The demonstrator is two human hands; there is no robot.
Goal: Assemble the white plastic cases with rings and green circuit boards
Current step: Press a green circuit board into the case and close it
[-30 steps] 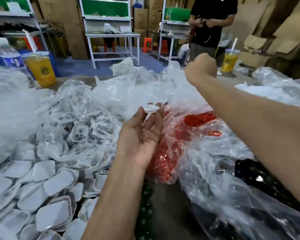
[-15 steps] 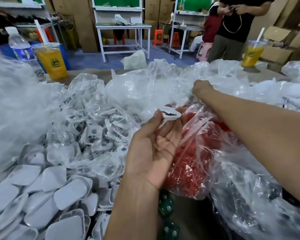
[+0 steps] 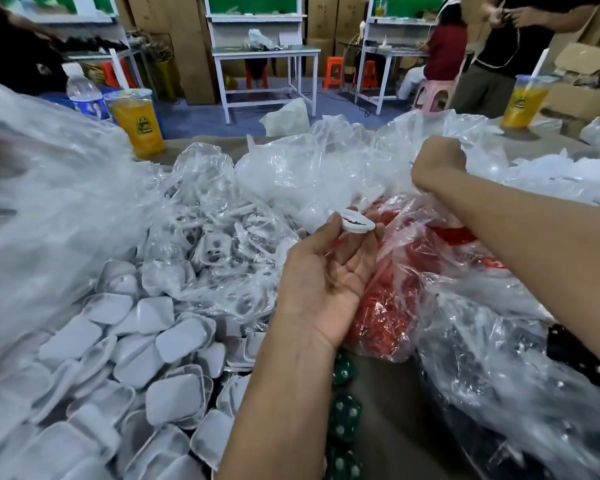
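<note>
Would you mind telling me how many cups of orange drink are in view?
2: one orange drink cup far left by a water bottle, another far right.

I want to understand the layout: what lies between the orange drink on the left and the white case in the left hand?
In the head view, crumpled clear plastic bags holding white parts.

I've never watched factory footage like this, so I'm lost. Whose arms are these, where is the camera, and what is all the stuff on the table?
There is no machine: a person wears a camera on the head, looking down at their own hands. The left hand pinches a small white case at its fingertips. The right hand is curled into the clear plastic bags farther back; what it grips is hidden. On the table lie a heap of white cases, a bag of red rings and green circuit boards by the left forearm.
</note>
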